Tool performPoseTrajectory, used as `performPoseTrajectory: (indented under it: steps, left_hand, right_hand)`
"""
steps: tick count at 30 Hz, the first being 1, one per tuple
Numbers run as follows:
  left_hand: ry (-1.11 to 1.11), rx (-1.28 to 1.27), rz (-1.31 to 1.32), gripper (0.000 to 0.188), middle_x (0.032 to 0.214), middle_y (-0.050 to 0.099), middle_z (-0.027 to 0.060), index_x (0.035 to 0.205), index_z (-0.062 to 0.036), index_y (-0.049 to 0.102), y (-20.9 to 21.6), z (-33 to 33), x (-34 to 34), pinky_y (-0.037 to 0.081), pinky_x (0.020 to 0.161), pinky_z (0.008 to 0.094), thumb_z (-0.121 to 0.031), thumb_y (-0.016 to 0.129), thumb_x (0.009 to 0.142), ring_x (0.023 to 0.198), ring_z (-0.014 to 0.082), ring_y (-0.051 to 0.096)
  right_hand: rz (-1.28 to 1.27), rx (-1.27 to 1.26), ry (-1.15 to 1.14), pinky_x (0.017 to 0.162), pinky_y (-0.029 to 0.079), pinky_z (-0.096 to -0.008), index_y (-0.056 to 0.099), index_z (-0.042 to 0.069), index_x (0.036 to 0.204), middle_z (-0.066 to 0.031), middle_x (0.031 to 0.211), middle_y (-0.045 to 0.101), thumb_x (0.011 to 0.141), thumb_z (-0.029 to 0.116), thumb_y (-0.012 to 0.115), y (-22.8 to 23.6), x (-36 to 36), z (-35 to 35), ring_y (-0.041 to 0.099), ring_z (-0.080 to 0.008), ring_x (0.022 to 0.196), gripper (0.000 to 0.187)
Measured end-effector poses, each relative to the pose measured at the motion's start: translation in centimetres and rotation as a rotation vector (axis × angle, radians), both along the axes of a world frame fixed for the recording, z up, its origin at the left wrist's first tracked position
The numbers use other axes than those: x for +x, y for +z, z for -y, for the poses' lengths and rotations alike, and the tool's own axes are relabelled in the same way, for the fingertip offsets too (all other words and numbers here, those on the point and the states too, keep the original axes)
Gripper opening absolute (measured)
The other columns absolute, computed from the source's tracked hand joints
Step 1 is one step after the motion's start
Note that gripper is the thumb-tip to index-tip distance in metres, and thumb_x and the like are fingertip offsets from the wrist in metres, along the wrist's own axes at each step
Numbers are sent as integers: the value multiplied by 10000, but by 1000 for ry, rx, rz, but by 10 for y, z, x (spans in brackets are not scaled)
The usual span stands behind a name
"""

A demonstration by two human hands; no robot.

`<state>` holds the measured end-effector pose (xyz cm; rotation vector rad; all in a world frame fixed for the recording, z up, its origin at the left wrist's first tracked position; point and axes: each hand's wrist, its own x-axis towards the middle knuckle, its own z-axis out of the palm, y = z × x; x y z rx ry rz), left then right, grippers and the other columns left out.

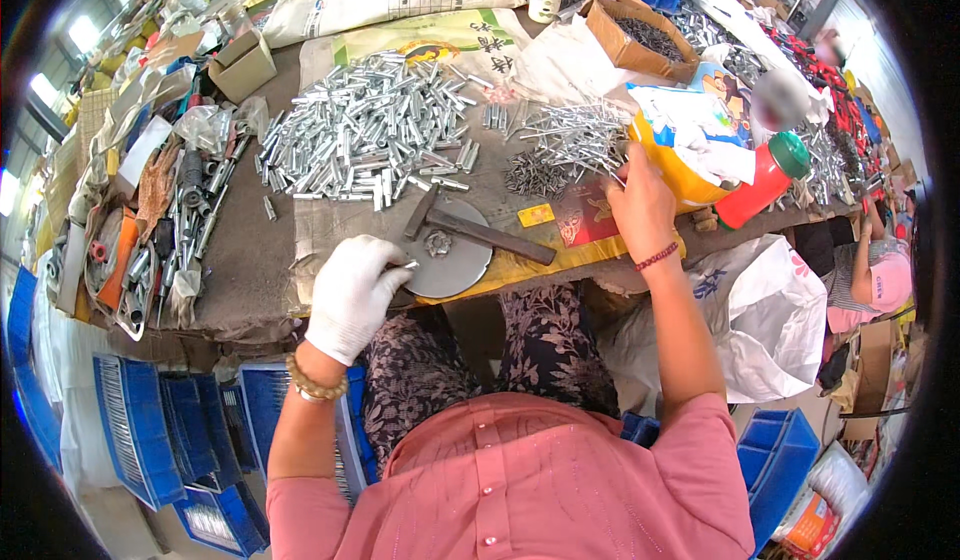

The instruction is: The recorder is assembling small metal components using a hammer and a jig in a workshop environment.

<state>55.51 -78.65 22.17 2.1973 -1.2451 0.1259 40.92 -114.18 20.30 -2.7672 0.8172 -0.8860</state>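
My left hand (352,295), in a white glove, pinches a small silvery metal piece (411,265), mostly hidden by the fingers. It hovers beside the left edge of a round metal plate (447,275). On that plate rest a hammer (490,235), its handle pointing right, and a small ring-shaped metal part (437,244). My bare right hand (643,208) is at the right edge of a pile of thin metal pins (575,132), fingers bent together; what lies between them is too small to make out. Short dark screws (535,173) lie beside the pins.
A large heap of metal sleeves (370,125) covers the table's middle. Tools (190,210) crowd the left side. On the right are a yellow bag (665,155), a red bottle with a green cap (765,180) and a cardboard box (640,35). Blue crates (140,430) stand below.
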Motion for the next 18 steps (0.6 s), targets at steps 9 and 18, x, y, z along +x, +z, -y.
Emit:
performPoseTrajectory:
  steps: [9, 18]
  left_hand:
    - [25, -16, -38, 160, 934, 663, 134, 960, -60, 719, -6, 6, -4, 516, 857, 421, -127, 790, 832, 952, 345, 646]
    - [57, -79, -54, 166, 950, 665, 125, 973, -70, 741, -10, 4, -8, 515, 861, 422, -127, 802, 829, 962, 333, 639]
  right_hand:
    - [-50, 87, 37, 747, 539, -526, 562, 63, 1191, -170, 932, 701, 854, 30, 696, -3, -21, -2, 690, -430, 908, 364]
    - [-7, -72, 130, 750, 554, -507, 670, 110, 1053, -110, 1038, 641, 860, 123, 750, 13, 11, 0, 683, -384, 912, 209]
